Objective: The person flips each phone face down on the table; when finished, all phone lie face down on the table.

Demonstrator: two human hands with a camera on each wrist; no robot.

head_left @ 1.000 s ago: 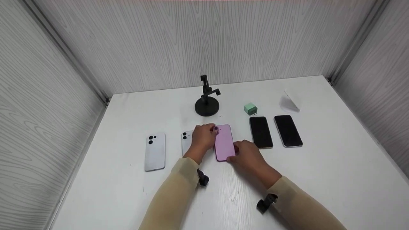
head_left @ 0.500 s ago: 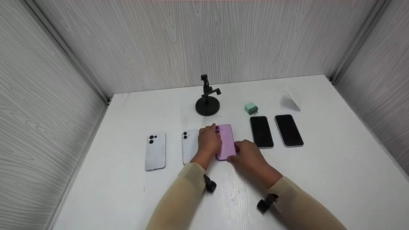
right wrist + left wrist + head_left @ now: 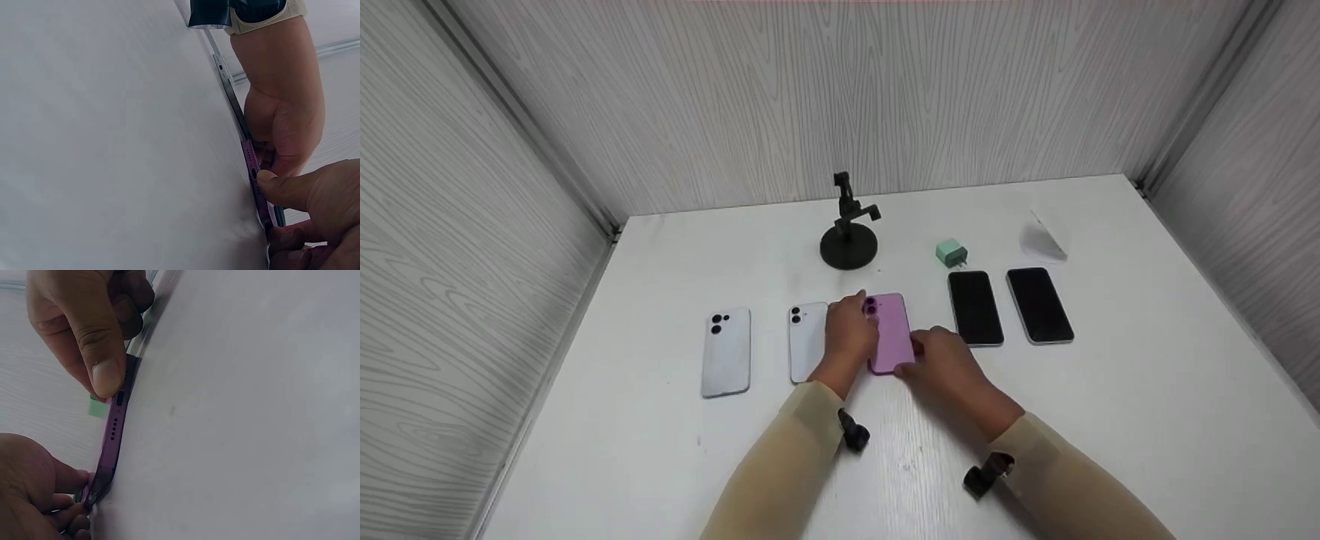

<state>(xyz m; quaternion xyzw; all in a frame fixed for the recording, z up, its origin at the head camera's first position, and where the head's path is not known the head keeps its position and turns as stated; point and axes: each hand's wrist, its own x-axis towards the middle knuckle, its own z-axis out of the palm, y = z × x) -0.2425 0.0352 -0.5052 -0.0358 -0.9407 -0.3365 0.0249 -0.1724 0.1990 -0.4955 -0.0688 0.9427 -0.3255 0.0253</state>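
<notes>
A pink smartphone (image 3: 894, 334) lies back up on the white table, its dark camera lenses at the top left corner. My left hand (image 3: 849, 330) holds its left side, covering part of the back and the right edge of a white phone (image 3: 806, 341). From the lower right, my right hand (image 3: 949, 364) grips the pink phone, thumb at the bottom edge and fingers along the right side. In the left wrist view, the phone's bottom edge (image 3: 114, 430) shows its port and speaker holes between both hands. The right thumb (image 3: 269, 183) presses beside that port in the right wrist view.
Another pale phone (image 3: 726, 352) lies at the far left. Two phones, a dark-screened one (image 3: 975, 309) and its neighbour (image 3: 1039, 305), lie to the right. Behind stand a black stand (image 3: 848, 246), a green charger plug (image 3: 952, 253) and a curled clear sheet (image 3: 1042, 241).
My left hand has slid slightly right and down from the pink phone's top left corner onto its left side, uncovering more of the white phone. The right hand stays put.
</notes>
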